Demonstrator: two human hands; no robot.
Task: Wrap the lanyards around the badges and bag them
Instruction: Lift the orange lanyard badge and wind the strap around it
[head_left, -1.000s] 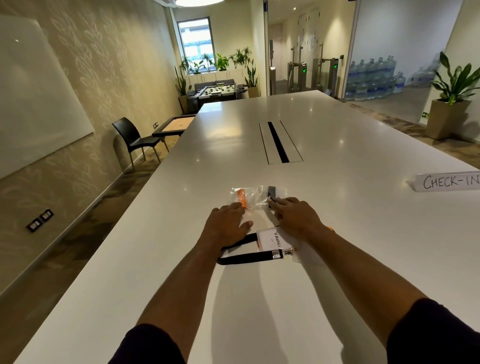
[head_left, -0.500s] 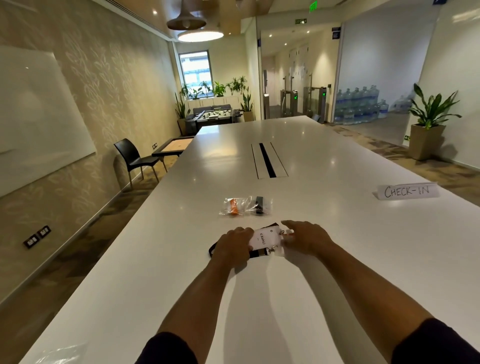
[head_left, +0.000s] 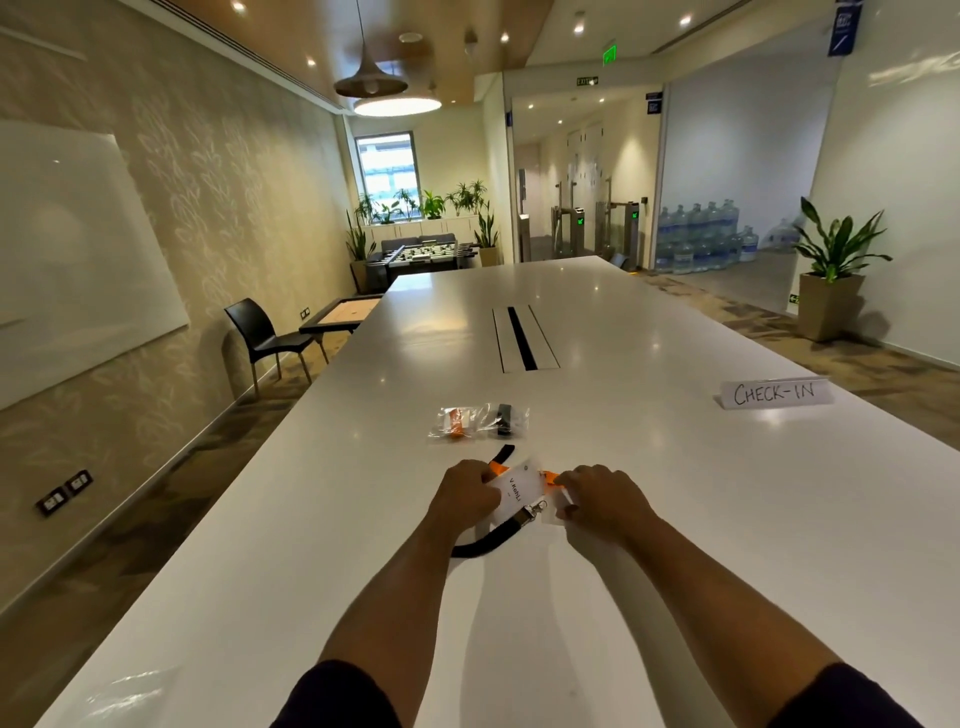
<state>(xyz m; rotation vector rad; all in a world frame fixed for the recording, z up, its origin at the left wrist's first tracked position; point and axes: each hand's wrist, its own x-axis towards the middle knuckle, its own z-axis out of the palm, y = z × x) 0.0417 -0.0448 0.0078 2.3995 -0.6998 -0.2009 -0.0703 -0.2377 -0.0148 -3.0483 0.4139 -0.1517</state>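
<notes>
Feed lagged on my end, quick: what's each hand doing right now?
Left hand: fingers pinching the left edge of the name badge.
Right hand: fingers curled on the clear bag beside the badge.

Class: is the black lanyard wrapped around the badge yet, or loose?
Loose: the black lanyard trails on the table beside the badge.

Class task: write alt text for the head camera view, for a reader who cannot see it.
Two hands, the left hand and the right hand, hold a white name badge with a black lanyard on a long white table. Beyond them lie two small clear bags, already filled, and a handwritten CHECK-IN sign stands to the right.
</notes>
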